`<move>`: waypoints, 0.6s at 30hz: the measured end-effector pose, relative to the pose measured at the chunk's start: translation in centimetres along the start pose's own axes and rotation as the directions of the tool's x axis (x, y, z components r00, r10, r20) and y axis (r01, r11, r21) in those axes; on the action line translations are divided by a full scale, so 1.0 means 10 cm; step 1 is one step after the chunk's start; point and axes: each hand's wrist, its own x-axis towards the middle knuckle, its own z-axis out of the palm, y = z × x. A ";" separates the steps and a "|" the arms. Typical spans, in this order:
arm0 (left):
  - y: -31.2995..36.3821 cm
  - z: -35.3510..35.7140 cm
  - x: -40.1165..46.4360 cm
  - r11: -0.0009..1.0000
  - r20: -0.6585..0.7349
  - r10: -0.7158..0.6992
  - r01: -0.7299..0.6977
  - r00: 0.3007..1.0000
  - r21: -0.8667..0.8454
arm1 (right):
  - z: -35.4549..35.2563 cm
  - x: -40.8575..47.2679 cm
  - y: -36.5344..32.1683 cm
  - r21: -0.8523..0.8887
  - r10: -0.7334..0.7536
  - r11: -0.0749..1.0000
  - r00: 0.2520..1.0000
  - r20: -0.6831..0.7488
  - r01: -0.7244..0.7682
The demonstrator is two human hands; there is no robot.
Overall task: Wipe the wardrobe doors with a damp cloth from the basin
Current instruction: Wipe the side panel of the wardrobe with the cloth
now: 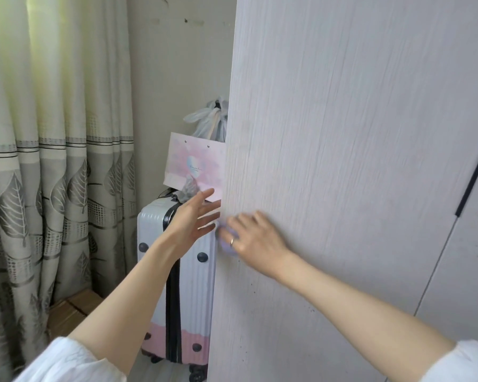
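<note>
- White sleeves (66,362) are sitting closest to the camera, one at each lower corner, and our two bare forearms are reaching forward from them.
- We are pressing our right hand (255,238) flat on the wardrobe door (342,161), near its left edge, with the fingers spread and only slightly bent.
- Under this hand we are holding the cloth (226,244), pale purple; only a small part is showing beside the fingers, against the panel.
- We are keeping our left hand (195,216) open, fingers straight, at the door edge; it is gripping nothing, and we cannot tell if the fingertips are touching the edge.
- We are judging that the wiping is in the middle: the cloth is working on the lower left area, but the surface is not showing clearly which parts are already wiped.
- Small dark spots are remaining on the lower part of the panel, so we think this zone is still waiting.
- A second door (469,271) on the right, behind a dark handle (475,172), is probably waiting too.
- We are not seeing the basin.
- A suitcase (155,271) is standing just beside the door edge, carrying a pink paper bag (188,164) and a plastic bag (207,119); these could be limiting the left hand.
- Patterned curtains (39,161) are hanging further left.
</note>
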 end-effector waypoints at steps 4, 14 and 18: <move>-0.08 0.06 -0.06 0.999 0.058 0.004 -0.006 0.998 0.034 | 0.02 0.04 0.05 -0.067 -0.088 0.994 0.996 -0.003 0.087; -0.19 0.10 -0.11 0.997 0.110 0.005 -0.013 0.994 0.074 | 0.11 -0.17 -0.20 0.007 0.124 0.992 0.992 -0.016 -0.124; -0.30 0.13 -0.15 0.992 0.084 0.048 -0.058 0.995 0.111 | 0.16 -0.63 -0.35 0.015 -0.155 0.988 0.977 0.144 0.154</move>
